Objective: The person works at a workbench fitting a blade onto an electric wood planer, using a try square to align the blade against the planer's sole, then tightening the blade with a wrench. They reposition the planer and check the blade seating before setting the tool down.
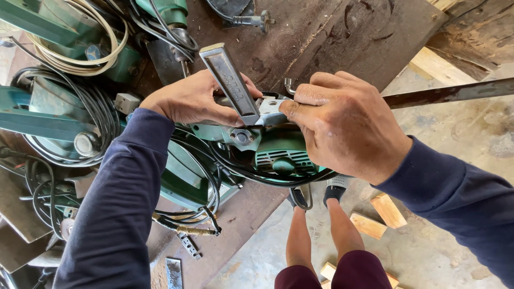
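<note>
I look down on a dark, stained workbench [332,37] that fills the upper middle of the view, with a pale concrete floor [444,235] to the right and below. The left side is crowded with green power tools [43,115] wound round with black cables [96,107] and a cream coil of cord [80,43].

At the bench edge sits the green circular saw [278,155], its vented motor housing facing me, a black cable looping under it. My left hand [195,99] is closed around the saw's upper body just behind a flat grey metal handle [230,80] that slants up toward the top left. My right hand [342,120] is curled over the saw from the right, thumb and fingertips pinching the bright metal plate [270,109] beside that handle. A long dark metal bar [450,92] runs off to the right from behind my right hand.

Small wood blocks [377,217] lie scattered on the floor near my feet.

I judge the risks as these: the saw rests close to the bench edge and could tip off onto my legs if either grip loosens; the trailing cable could snag; and fingers pinched near the plate could be nipped if the handle swings down.
</note>
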